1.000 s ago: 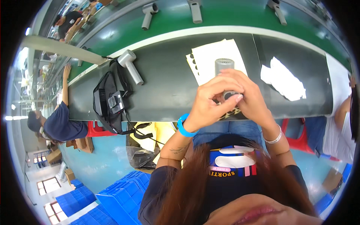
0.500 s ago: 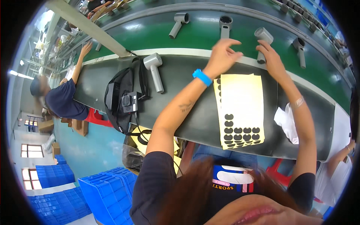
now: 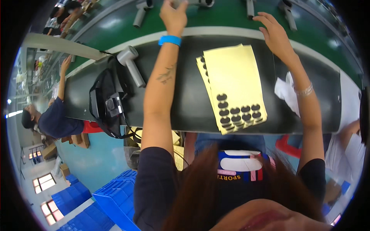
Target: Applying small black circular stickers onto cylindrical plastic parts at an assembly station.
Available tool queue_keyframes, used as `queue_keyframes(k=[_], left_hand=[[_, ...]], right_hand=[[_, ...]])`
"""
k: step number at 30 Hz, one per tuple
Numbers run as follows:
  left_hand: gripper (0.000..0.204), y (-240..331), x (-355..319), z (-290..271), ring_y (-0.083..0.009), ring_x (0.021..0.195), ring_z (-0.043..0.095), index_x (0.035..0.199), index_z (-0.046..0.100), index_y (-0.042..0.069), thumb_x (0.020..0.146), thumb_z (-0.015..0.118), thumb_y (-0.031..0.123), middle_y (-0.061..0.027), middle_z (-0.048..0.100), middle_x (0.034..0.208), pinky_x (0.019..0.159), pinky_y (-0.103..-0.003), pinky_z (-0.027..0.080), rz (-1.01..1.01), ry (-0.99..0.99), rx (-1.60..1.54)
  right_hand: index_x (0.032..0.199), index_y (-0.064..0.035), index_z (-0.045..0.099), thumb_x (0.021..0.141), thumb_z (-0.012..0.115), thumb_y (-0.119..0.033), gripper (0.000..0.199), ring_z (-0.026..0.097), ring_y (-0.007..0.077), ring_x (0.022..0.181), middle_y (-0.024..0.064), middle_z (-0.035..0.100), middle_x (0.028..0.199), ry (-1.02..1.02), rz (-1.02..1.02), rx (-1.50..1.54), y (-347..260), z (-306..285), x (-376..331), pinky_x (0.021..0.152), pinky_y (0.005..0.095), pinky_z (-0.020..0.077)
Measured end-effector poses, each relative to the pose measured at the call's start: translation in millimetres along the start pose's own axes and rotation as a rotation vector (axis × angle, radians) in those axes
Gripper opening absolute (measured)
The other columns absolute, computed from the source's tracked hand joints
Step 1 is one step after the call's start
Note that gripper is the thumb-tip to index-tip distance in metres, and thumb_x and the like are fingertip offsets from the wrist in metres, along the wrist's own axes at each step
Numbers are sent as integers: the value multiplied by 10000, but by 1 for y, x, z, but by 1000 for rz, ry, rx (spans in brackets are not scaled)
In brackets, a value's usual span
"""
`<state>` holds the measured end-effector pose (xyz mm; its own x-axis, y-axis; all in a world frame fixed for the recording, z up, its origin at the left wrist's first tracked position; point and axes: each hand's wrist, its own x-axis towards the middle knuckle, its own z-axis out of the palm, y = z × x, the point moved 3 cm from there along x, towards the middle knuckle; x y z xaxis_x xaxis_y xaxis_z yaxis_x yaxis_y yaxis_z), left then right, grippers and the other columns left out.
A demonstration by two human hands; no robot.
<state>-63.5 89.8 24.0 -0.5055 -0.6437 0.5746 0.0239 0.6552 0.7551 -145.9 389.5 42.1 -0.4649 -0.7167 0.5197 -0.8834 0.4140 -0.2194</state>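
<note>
At the top edge of the view, my left hand [image 3: 174,16] is closed around the handle of a grey hair dryer [image 3: 198,3], which lies sideways over the green conveyor belt. My right hand [image 3: 274,34] is held above the belt's near rim with its fingers apart and nothing in them. Close to its fingertips is the handle of another grey hair dryer [image 3: 250,8]. Between my forearms, a stack of pale yellow sticker sheets [image 3: 233,73] lies on the dark bench; black rounded stickers remain along the lower rows and left edge.
One grey hair dryer [image 3: 133,65] rests on the bench beside a black bag [image 3: 110,96]. Crumpled white tissue [image 3: 286,92] lies near my right forearm. More dryers [image 3: 143,13] are on the green belt [image 3: 227,17]. Blue crates [image 3: 117,196] stand lower left; a co-worker [image 3: 63,115] sits left.
My left hand has reached left and farther out, and now grips a hair dryer turned sideways. My right hand has come away from a dryer on the belt. The view has shifted.
</note>
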Motion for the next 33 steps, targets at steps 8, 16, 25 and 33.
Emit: queue_keyframes(k=[8, 16, 25, 33], left_hand=[[378, 123, -96, -71, -220, 1060, 583, 1174, 498, -6, 826, 644, -27, -160, 529, 1223, 868, -320, 497, -22, -394, -719], [332, 127, -157, -86, -187, 896, 665, 1055, 545, -43, 765, 705, -33, -142, 669, 948, 807, -289, 548, 37, -301, -645], [340, 126, -163, -87, -194, 921, 656, 1052, 553, -44, 753, 715, -37, -127, 652, 982, 827, -299, 546, 31, -257, -664], [326, 124, -168, -87, -189, 929, 651, 1042, 564, -43, 753, 715, -38, -111, 642, 992, 841, -299, 539, 0, -270, -695]], right_hand=[[945, 1, 639, 838, 613, -27, 114, 608, 176, 786, 99, 620, 903, -202, 385, 582, -123, -20, -121, 668, 261, 477], [933, -26, 638, 807, 640, -50, 128, 584, 276, 838, 116, 553, 890, -45, 366, 389, -170, 17, -136, 741, 351, 465], [900, -20, 600, 781, 646, -31, 128, 568, 301, 855, 123, 546, 886, -85, 450, 494, -171, 25, -132, 766, 371, 449], [872, -16, 578, 794, 629, -22, 93, 558, 309, 843, 121, 541, 886, -89, 411, 348, -175, 27, -131, 752, 367, 440]])
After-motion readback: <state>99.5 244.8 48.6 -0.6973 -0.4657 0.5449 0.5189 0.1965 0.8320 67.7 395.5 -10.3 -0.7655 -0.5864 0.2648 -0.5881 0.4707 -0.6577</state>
